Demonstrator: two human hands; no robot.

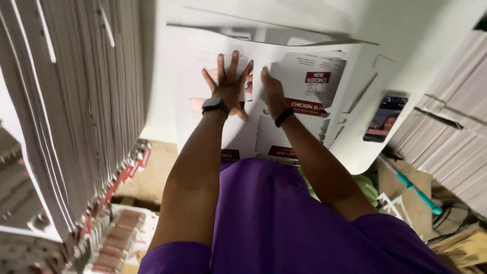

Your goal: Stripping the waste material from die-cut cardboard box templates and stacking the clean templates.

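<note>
Hands (pixel 251 89) – flat on red-labelled white carton (pixel 304 101)

A flat white die-cut carton blank (pixel 304 101) with red printed panels lies on a white stack.

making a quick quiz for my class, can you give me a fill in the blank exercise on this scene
1. Both hands, left hand and right hand, press flat on a printed white ____ sheet.
2. The smartwatch sits on the ____ wrist.
3. The phone lies to the ____ of the hands.
4. The person's shirt is ____.

Missing words: cardboard; left; right; purple
</note>
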